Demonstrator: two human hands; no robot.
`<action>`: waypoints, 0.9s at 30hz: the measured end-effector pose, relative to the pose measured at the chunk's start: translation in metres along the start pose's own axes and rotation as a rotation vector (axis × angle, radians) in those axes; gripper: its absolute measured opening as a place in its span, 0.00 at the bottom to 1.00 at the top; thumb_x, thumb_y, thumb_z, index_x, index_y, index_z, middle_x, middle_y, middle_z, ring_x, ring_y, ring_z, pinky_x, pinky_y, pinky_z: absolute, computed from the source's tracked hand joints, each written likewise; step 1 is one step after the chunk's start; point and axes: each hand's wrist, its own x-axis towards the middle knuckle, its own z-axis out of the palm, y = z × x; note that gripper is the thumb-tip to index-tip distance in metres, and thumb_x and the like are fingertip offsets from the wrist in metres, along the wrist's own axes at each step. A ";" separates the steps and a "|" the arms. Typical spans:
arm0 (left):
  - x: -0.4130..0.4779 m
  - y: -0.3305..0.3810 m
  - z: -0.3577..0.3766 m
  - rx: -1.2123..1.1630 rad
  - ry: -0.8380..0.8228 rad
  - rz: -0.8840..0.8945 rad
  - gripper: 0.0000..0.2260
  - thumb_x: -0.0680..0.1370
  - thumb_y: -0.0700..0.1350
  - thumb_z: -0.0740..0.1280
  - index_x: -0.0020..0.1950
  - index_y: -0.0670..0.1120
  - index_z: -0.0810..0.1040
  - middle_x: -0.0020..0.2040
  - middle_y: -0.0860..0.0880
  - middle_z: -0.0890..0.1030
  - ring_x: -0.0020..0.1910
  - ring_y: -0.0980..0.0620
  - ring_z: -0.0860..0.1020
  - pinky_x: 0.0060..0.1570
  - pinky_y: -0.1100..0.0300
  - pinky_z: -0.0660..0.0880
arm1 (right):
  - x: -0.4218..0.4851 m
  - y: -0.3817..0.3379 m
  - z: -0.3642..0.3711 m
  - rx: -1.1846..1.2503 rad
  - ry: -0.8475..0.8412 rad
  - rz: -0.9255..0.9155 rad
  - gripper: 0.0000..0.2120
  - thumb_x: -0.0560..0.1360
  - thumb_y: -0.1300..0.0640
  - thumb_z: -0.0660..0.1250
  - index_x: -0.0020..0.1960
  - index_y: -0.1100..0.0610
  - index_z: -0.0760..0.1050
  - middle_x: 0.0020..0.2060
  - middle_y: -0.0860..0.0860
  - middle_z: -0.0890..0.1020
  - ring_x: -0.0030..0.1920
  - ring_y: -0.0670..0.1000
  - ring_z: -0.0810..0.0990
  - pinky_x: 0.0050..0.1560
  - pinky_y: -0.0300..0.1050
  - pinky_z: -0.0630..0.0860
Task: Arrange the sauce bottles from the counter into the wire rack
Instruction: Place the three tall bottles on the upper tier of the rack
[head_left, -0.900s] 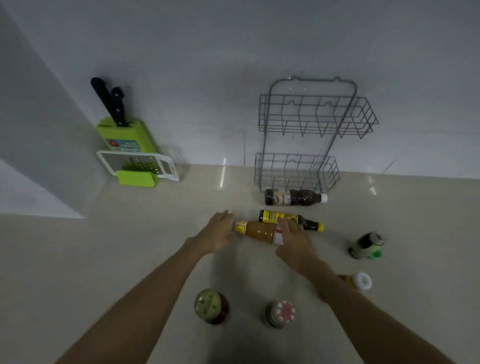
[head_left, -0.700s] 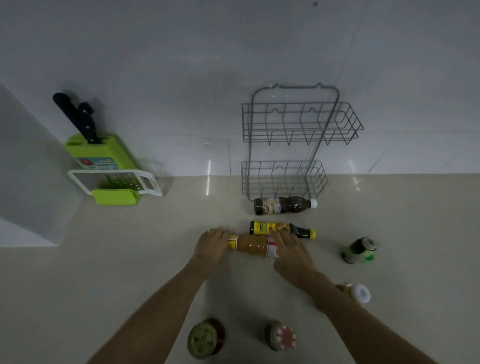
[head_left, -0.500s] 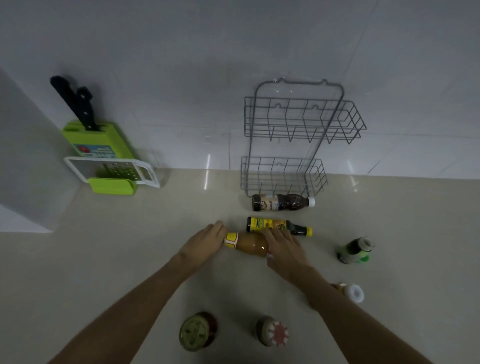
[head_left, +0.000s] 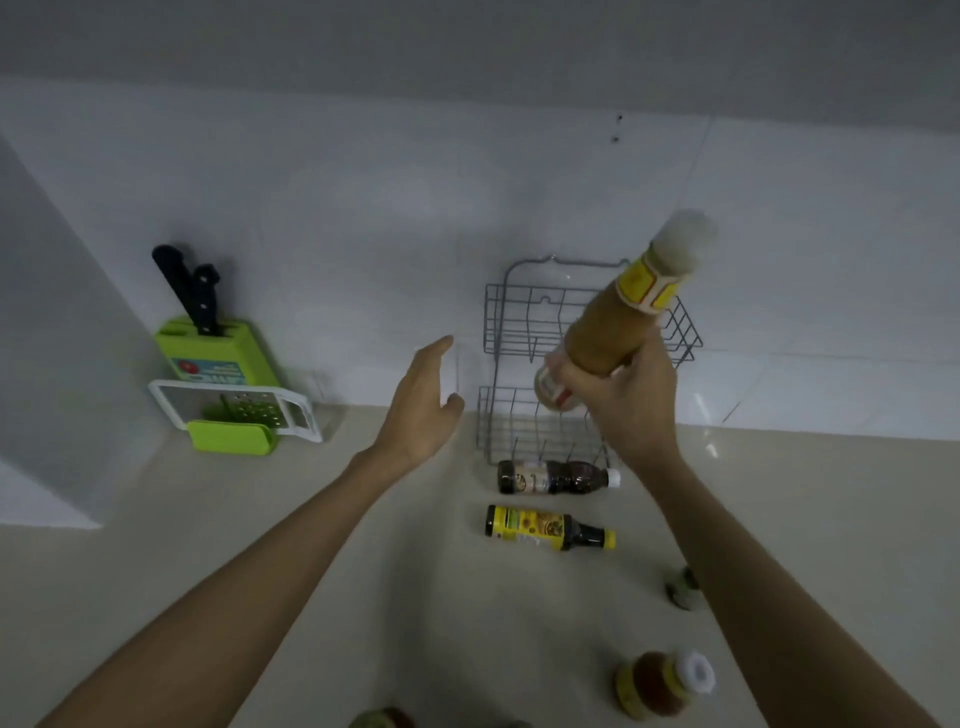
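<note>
My right hand (head_left: 631, 402) grips a tan sauce bottle (head_left: 605, 325) with a pale cap, tilted up in front of the grey two-tier wire rack (head_left: 506, 322) against the wall. My left hand (head_left: 423, 410) hovers open, just left of the rack. A dark bottle with a white cap (head_left: 556, 476) lies on the counter at the rack's foot. A yellow-labelled dark bottle (head_left: 545, 527) lies just in front of it. Both rack tiers look empty where visible.
A green knife block with black handles (head_left: 208, 343) and a white grater (head_left: 234, 413) stand at the back left. A brown bottle with white cap (head_left: 660, 683) and a small jar (head_left: 683, 590) sit near my right arm. A wall corner juts in at left.
My right hand lifted the tan bottle off the counter and raised it in front of the rack. My left hand let go and rose, open. The view tilted up.
</note>
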 end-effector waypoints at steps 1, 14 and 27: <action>0.008 0.007 0.001 -0.024 -0.057 -0.022 0.31 0.77 0.35 0.64 0.78 0.42 0.55 0.77 0.45 0.60 0.76 0.49 0.59 0.71 0.66 0.52 | 0.021 -0.008 0.002 0.014 0.041 -0.018 0.28 0.63 0.45 0.78 0.56 0.55 0.71 0.48 0.52 0.80 0.46 0.48 0.80 0.46 0.42 0.78; 0.038 0.035 0.022 -0.197 -0.199 -0.189 0.36 0.78 0.39 0.65 0.79 0.48 0.47 0.79 0.49 0.56 0.77 0.49 0.58 0.63 0.67 0.55 | 0.107 0.005 0.055 -0.268 -0.085 0.026 0.34 0.57 0.41 0.79 0.58 0.51 0.72 0.51 0.52 0.81 0.49 0.53 0.81 0.49 0.51 0.80; 0.035 0.037 0.023 -0.203 -0.204 -0.204 0.38 0.77 0.37 0.66 0.79 0.48 0.46 0.79 0.48 0.57 0.77 0.48 0.59 0.64 0.66 0.57 | 0.111 -0.009 0.043 -0.215 -0.377 0.061 0.32 0.69 0.39 0.72 0.64 0.55 0.65 0.50 0.52 0.79 0.49 0.54 0.79 0.51 0.50 0.78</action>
